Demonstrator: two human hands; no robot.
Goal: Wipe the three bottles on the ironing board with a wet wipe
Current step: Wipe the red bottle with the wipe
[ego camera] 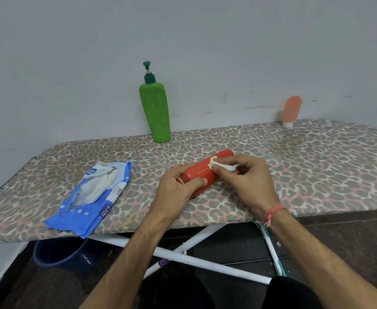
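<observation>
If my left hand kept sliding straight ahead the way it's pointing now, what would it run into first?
Probably nothing beyond the red bottle that the left hand grips. Past it lies bare ironing board, then the wall. The pink tube seems off that line, though depth is unclear.

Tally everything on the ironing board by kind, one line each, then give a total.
Bottles: 3 - green pump bottle, red bottle held by the left hand, pink tube bottle
Wet wipes in use: 1 - wet wipe pinched by the right hand
Wipe packs: 1 - blue wipe pack
Total: 5
</observation>
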